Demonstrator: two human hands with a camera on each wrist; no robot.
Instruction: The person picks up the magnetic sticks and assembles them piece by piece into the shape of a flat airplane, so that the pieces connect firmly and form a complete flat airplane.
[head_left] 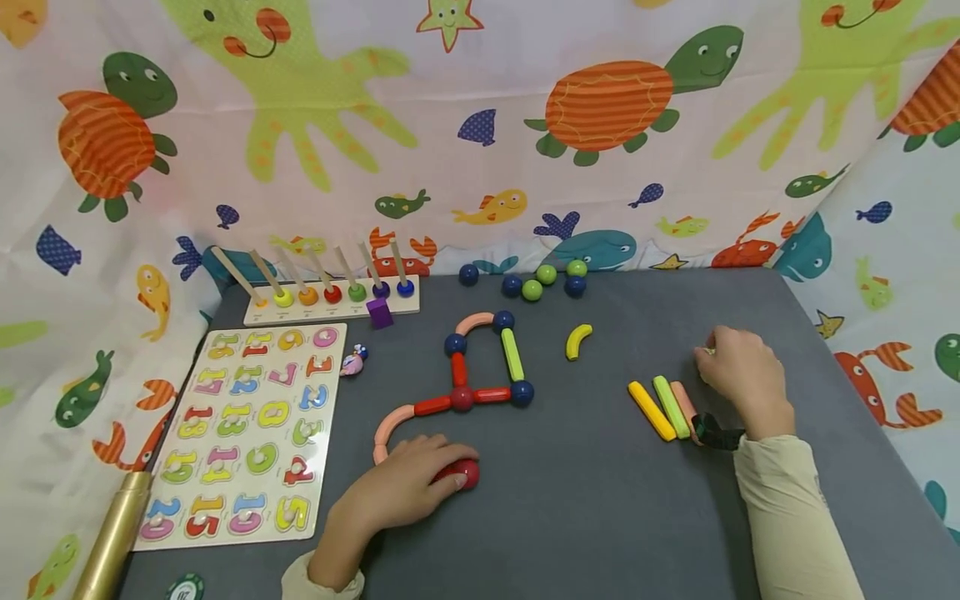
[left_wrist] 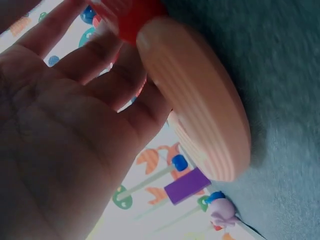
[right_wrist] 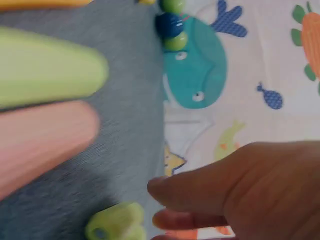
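Observation:
In the head view my left hand holds a red ball between thumb and fingers, beside a pink curved stick. In the left wrist view this pink stick joins the red piece at my fingers. The stick belongs to a figure of red sticks, a red ball and dark blue balls. My right hand is low over the table at the right. A light green piece lies near its thumb and fingertip, with a gap between them in the right wrist view.
Yellow, light green and pink sticks lie left of my right wrist. A yellow curved piece and several green and blue balls lie farther back. At left are a number puzzle board, a peg stand and a purple block.

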